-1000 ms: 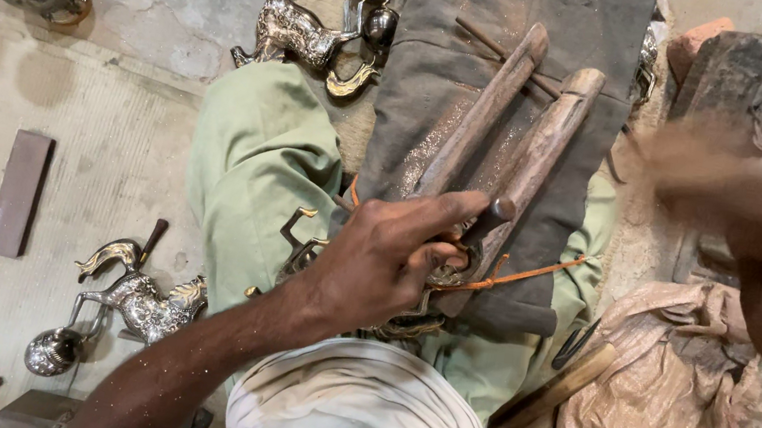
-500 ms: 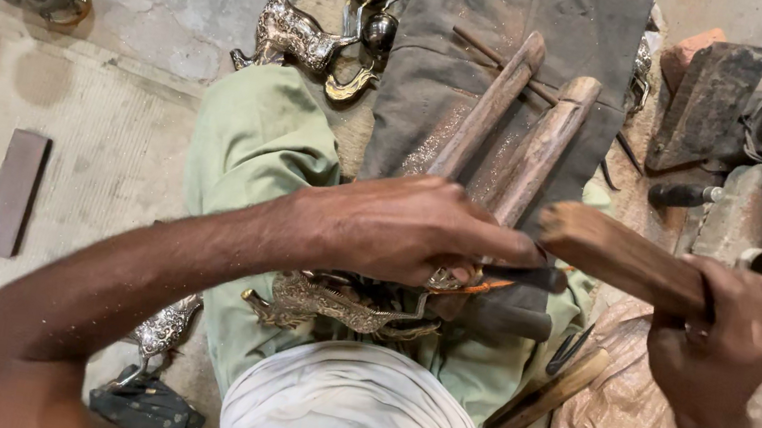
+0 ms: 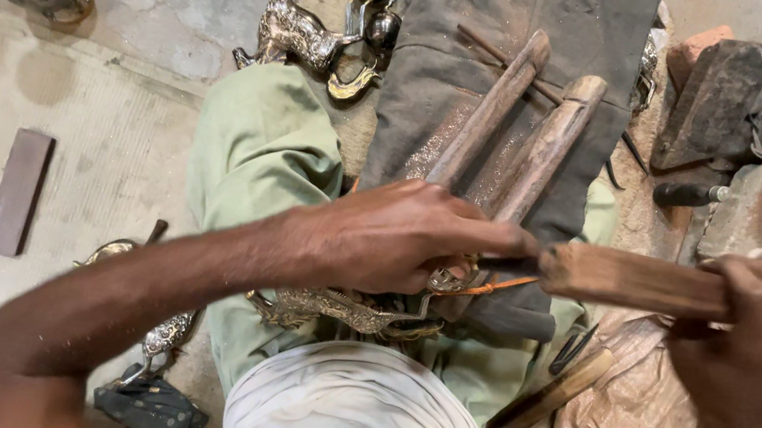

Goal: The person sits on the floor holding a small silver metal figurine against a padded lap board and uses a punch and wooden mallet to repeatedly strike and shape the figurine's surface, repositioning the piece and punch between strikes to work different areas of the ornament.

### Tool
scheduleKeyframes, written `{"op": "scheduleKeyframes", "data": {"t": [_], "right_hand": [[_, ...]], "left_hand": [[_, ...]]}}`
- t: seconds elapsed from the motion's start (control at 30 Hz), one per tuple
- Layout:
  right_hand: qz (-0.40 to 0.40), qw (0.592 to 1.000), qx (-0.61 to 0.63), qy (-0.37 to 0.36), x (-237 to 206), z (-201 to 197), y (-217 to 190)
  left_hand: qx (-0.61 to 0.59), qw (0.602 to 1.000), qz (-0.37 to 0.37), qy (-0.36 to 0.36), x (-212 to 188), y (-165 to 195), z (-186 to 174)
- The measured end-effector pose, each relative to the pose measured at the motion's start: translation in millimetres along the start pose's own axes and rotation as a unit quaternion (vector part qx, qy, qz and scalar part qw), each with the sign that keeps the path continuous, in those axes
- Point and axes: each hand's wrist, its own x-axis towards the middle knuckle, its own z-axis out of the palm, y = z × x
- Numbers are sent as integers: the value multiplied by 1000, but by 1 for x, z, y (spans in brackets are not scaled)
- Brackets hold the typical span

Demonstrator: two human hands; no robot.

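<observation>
I see my left hand (image 3: pixel 397 242) at frame centre, fingers curled down on the brass figurine (image 3: pixel 341 311) in my lap. My right hand (image 3: pixel 751 330) grips the wooden tool handle (image 3: pixel 633 280), now level and nearer the left hand than before.

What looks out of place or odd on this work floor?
Mostly ordinary clutter. Metallic filings dust the grey cloth over the lap. The left hand presses a brass casting; the right hand grips a wooden-handled file.
</observation>
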Motion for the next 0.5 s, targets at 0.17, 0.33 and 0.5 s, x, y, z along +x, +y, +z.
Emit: {"op": "scheduleKeyframes", "data": {"t": [0.17,0.33,0.5], "right_hand": [[139,982,73,-106,33,-34,-10],[195,966,55,-158,72,-53,-22],[-43,985,-54,-160,99,-57,-16]], "left_hand": [[-31,994,-37,101,-14,-3,11],[-57,980,-47,186,-30,-4,21],[-111,966,-94,216,-36,-7,30]]}}
